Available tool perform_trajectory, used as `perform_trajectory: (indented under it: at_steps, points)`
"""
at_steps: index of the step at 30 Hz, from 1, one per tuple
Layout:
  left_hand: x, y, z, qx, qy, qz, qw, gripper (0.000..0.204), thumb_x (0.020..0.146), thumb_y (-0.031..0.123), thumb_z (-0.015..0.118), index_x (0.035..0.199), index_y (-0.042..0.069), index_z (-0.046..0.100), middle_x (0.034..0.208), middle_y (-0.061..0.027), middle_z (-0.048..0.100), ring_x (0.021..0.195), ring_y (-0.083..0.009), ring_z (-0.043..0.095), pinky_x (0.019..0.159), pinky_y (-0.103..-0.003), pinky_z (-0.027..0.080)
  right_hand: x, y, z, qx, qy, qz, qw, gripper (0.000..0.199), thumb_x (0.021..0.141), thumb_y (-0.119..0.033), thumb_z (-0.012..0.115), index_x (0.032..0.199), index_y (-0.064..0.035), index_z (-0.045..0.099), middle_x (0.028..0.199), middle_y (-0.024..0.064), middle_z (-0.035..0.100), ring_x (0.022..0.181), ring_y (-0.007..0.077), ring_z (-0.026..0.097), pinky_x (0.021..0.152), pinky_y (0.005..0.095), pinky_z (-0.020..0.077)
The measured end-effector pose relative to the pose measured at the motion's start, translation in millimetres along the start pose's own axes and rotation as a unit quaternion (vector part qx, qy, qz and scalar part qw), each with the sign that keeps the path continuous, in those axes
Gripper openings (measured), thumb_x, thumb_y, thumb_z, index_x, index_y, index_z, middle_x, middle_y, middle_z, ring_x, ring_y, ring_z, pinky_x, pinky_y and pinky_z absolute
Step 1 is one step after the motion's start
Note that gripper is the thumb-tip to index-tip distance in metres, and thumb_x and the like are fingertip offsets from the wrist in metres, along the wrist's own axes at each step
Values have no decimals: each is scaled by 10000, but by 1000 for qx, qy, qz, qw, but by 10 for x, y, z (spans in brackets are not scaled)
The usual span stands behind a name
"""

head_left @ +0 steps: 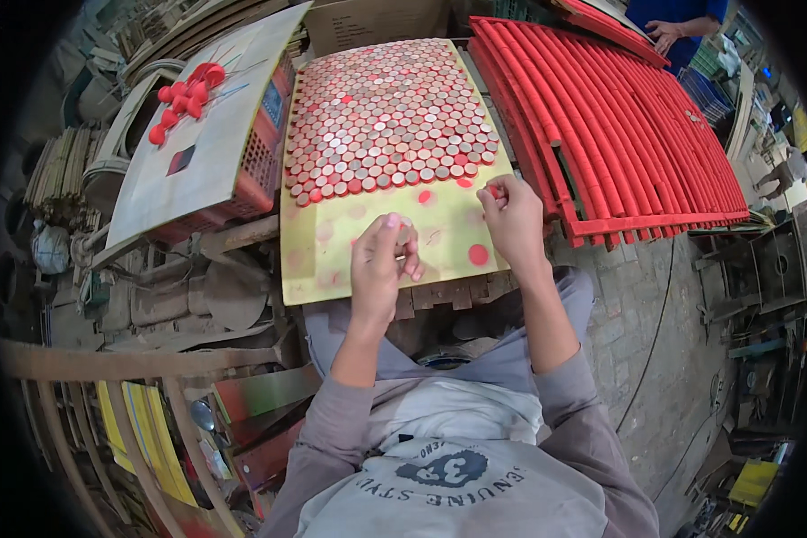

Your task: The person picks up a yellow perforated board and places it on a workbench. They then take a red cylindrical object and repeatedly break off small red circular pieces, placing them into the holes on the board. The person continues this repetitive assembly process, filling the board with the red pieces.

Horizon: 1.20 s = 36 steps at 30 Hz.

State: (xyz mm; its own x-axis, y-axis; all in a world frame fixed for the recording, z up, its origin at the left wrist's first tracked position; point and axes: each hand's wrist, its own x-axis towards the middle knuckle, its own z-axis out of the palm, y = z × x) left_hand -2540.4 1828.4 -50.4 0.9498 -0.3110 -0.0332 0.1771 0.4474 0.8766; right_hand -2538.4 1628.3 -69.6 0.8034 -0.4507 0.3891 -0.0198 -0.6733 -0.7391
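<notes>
A yellow board [332,260] lies in front of me, its far part packed with rows of several small red and brownish round caps [381,117]. My right hand [511,220] pinches a small red cap at the edge of the rows. My left hand [381,264] is held over the bare yellow part with its fingers closed around a small pale piece. Two loose red discs [478,255] lie flat on the yellow surface near my right hand.
Long red tubes [619,125] lie side by side on a rack to the right. A tilted board with a cluster of red knobs [186,94] rests on a red crate [260,170] at left. Another person's hand [665,34] touches the rack's far end. Curved wooden strips [108,394] crowd the lower left.
</notes>
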Motion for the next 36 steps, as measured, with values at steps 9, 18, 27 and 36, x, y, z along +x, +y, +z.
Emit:
perform_trajectory:
  at_steps: [9, 18, 27, 36]
  points:
    - [336, -332, 6, -32, -64, -96, 993, 360, 1057, 357, 437, 879, 53, 512, 769, -41, 509, 603, -106, 481, 543, -261, 402, 703, 599, 325, 43, 22, 66, 997, 134, 846, -7, 649, 961, 47, 693, 907, 212, 674, 796, 358, 679, 719, 408, 530]
    - [919, -549, 178, -6, -116, -91, 989, 324, 1047, 324, 459, 870, 56, 504, 784, -41, 513, 631, -102, 481, 564, -241, 410, 1044, 774, 456, 58, 57, 71, 994, 223, 808, 39, 699, 1025, 75, 664, 845, 173, 697, 713, 203, 688, 661, 315, 544]
    - [878, -661, 151, -52, -113, -107, 987, 224, 1025, 241, 520, 881, 71, 504, 777, -23, 527, 624, -76, 471, 556, -224, 408, 1056, 808, 526, 109, 39, 78, 990, 255, 798, 80, 706, 1044, 86, 639, 860, 161, 705, 747, 175, 710, 700, 269, 573]
    - [858, -626, 110, -60, -107, -56, 991, 230, 1017, 279, 522, 944, 62, 500, 845, -46, 517, 671, -116, 505, 571, -245, 423, 985, 749, 469, 104, 83, 40, 990, 187, 848, 27, 688, 1024, 73, 643, 900, 183, 708, 774, 207, 730, 699, 295, 586]
